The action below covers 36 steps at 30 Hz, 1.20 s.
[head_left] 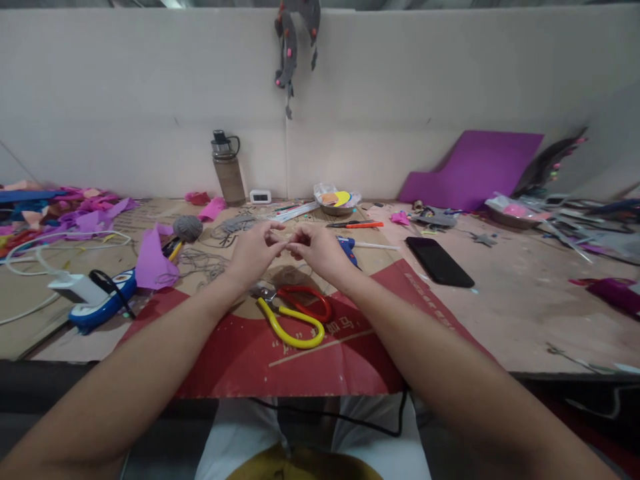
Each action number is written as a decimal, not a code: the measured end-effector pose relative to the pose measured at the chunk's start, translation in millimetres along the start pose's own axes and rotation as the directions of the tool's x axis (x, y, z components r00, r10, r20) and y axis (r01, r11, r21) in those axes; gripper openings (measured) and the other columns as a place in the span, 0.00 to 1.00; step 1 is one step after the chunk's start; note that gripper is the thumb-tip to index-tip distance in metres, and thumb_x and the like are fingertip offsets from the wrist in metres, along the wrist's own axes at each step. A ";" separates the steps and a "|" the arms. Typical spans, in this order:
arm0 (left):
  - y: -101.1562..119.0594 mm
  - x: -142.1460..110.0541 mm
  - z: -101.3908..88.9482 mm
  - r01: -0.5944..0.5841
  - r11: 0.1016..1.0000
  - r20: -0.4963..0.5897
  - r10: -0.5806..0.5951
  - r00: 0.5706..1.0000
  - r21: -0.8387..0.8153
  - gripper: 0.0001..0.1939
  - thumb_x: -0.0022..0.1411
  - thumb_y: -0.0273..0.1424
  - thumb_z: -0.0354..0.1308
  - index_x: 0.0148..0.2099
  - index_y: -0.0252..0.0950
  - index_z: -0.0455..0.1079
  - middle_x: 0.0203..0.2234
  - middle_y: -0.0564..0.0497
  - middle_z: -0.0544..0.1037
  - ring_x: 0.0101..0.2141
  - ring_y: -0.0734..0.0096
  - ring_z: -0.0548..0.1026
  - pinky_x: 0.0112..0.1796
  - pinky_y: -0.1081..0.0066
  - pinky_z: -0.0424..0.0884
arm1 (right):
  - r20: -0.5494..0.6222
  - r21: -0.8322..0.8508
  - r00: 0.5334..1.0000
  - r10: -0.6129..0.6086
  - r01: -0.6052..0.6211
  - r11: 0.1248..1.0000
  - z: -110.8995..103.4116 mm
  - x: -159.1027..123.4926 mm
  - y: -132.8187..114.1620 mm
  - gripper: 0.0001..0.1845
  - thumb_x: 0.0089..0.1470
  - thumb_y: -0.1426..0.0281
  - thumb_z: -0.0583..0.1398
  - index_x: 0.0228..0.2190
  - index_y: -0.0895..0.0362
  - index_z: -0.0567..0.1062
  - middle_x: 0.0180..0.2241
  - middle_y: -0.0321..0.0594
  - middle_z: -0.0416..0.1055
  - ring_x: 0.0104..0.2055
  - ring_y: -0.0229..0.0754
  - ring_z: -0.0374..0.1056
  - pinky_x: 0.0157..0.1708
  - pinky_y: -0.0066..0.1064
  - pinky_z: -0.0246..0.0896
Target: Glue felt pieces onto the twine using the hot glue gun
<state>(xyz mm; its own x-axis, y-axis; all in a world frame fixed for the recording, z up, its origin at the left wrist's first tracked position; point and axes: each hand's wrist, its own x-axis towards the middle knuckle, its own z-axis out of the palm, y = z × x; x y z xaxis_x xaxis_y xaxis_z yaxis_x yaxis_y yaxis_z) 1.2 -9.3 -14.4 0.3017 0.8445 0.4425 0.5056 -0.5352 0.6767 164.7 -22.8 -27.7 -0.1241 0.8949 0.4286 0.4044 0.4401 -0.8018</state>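
Note:
My left hand [257, 250] and my right hand [316, 248] meet above the middle of the table, fingertips touching or nearly so. Thumb and fingers of each hand are pinched together. Whatever lies between them is too small to make out. Just below my hands are scissors [291, 323] with a yellow and a red handle loop, their blades pointing away to the left. Loose grey yarn [204, 265] lies beside my left hand, near a grey yarn ball [187, 228]. Partly hidden behind my right hand is a blue glue gun [347, 248] with a white stick.
A red printed sheet [225, 363] covers the front edge. A black phone [439, 261] and an orange-handled cutter [357, 225] lie to the right. Left are a blue power strip [107, 303] with cables and purple felt [154, 259]. A bottle [229, 175] stands at the back.

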 end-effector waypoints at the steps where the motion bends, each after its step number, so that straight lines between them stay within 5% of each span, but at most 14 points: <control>1: 0.4 -0.1 0.1 0.010 0.999 0.009 -0.010 1.000 -0.032 0.19 0.54 0.36 0.62 0.47 0.35 0.69 0.24 0.51 0.78 0.25 0.71 0.75 0.29 0.73 0.67 | 0.018 0.040 1.000 0.014 -0.015 0.999 0.5 0.6 1.4 0.08 0.48 0.68 0.62 0.23 0.56 0.68 0.20 0.31 0.66 0.22 0.34 0.61 0.26 0.27 0.55; 10: 7.4 0.4 -3.6 0.148 0.954 0.099 -0.126 0.987 -0.260 0.20 0.49 0.34 0.64 0.44 0.32 0.69 0.22 0.51 0.77 0.23 0.70 0.75 0.27 0.72 0.68 | 0.134 0.395 0.960 0.246 -0.279 0.875 2.4 0.3 1.7 0.17 0.40 0.62 0.68 0.22 0.57 0.68 0.19 0.33 0.71 0.21 0.35 0.68 0.25 0.28 0.66; 21: 1.8 -0.6 -0.2 0.163 0.915 0.093 -0.138 0.986 -0.370 0.13 0.51 0.30 0.61 0.41 0.34 0.69 0.23 0.52 0.77 0.24 0.72 0.75 0.28 0.72 0.69 | 0.042 0.504 0.973 0.226 -0.216 0.836 10.9 -3.4 -3.6 0.20 0.38 0.59 0.69 0.24 0.55 0.66 0.21 0.31 0.71 0.23 0.35 0.69 0.27 0.29 0.67; 31: 4.6 -3.0 -0.8 0.204 0.890 0.097 -0.180 0.979 -0.409 0.12 0.54 0.32 0.61 0.42 0.33 0.69 0.23 0.53 0.76 0.24 0.74 0.73 0.29 0.73 0.69 | -0.096 0.234 0.991 0.092 -0.068 0.970 13.5 -15.2 -10.2 0.08 0.53 0.63 0.61 0.28 0.54 0.70 0.26 0.35 0.71 0.28 0.38 0.68 0.32 0.31 0.64; 36: 2.4 -3.7 2.1 0.239 0.817 0.099 -0.221 0.970 -0.524 0.15 0.51 0.30 0.64 0.42 0.32 0.70 0.24 0.53 0.77 0.25 0.74 0.73 0.31 0.73 0.69 | -0.067 0.200 0.988 0.139 -0.123 0.972 12.7 -15.9 -11.0 0.11 0.54 0.61 0.60 0.26 0.55 0.69 0.25 0.35 0.70 0.27 0.37 0.66 0.30 0.29 0.62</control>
<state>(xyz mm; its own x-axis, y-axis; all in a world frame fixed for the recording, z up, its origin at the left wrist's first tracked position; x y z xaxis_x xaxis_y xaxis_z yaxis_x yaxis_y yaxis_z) 3.1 -13.7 -15.6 0.2608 0.9396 0.2218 0.0618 -0.2456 0.9674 150.7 -41.0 -31.0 -0.0057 0.9405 0.3397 0.2270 0.3320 -0.9155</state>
